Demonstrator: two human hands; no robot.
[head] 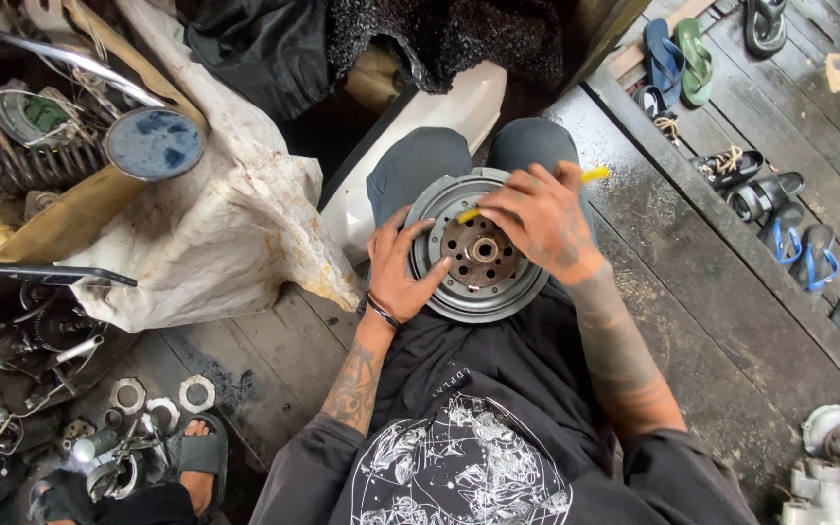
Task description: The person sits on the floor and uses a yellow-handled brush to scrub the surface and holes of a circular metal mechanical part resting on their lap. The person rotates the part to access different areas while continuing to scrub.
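Big white sack (pixel 216 233) slumps at left on the wooden floor (pixel 712 292). A round grey metal disc (pixel 478 248) with a rusty hub sits on the person's lap, mid-scene. Left hand (pixel 399 272) is spread open, fingers pressing the disc's left rim. Right hand (pixel 542 219) is curled tight around a thin yellow tool (pixel 590 176), tip over the hub.

I see tattooed forearms, a dark band on my left wrist (pixel 381 311), black shirt (pixel 469 457) with white line print, sleeves pushed up, grey trousers (pixel 420 160)
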